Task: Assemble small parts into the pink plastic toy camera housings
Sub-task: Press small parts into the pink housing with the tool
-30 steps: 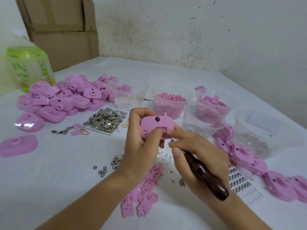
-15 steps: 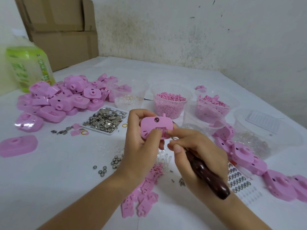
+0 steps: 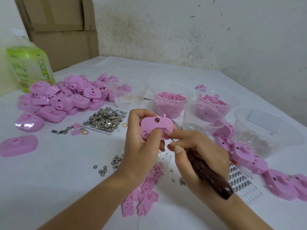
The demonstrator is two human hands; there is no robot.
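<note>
Pink camera housing (image 3: 157, 128) is up off the table, its face tipped toward the viewer!

It's a rounded pink shell with a dark round hole near the top, a small knob on the top edge and whisker marks low at 8 o'clock. A rectangular opening at 6 o'clock has a small pink piece in it. The left hand (image 3: 141, 146) grips the housing from 9 o'clock, thumb across its lower corner. The right hand (image 3: 199, 156) touches the opening with a fingertip and holds a dark-handled tool (image 3: 211, 176), whose thin metal tip is at 4 o'clock. More housings are heaped (image 3: 66, 97) at 10 o'clock on the table, and others trail off (image 3: 245, 156) toward 4 o'clock.
</note>
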